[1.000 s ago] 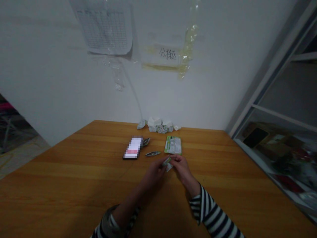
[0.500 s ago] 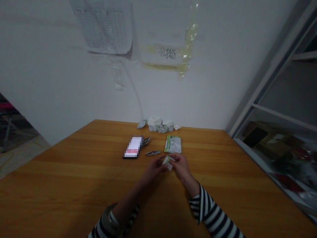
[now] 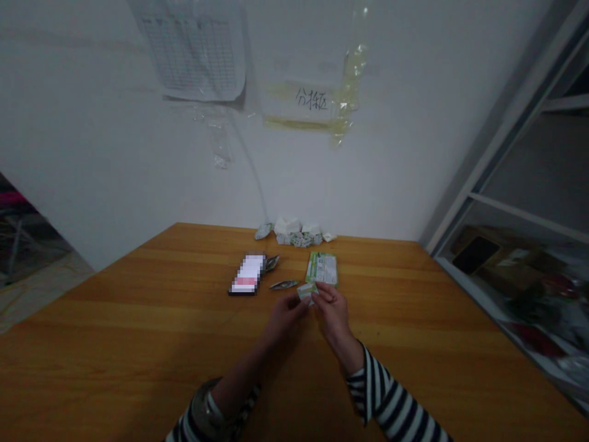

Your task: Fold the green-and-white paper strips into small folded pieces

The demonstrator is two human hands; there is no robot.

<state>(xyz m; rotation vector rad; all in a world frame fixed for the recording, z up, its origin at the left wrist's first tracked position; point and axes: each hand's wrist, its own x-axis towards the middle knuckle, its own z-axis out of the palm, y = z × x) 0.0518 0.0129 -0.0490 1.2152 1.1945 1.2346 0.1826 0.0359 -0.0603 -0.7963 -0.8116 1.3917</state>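
A small white and green sachet (image 3: pixel 307 292) is held between my two hands above the table. My right hand (image 3: pixel 333 309) pinches its right side between thumb and fingers. My left hand (image 3: pixel 284 317) grips its lower left side, with the fingertips partly hidden. Just beyond my hands lies a flat green and white packet (image 3: pixel 324 268). To its left is a thin foil packet (image 3: pixel 284 285), apart from my left hand.
A phone (image 3: pixel 247 274) with a lit, blurred screen lies on the wooden table (image 3: pixel 161 331), a dark foil packet (image 3: pixel 272 263) beside it. Crumpled white and patterned wrappers (image 3: pixel 299 236) sit against the wall. A metal-framed shelf (image 3: pixel 515 221) with boxes stands right.
The sachet has turned flatter and moved slightly up and left. My right hand has shifted with it and its fingers have rearranged; my left hand stays nearly in place.
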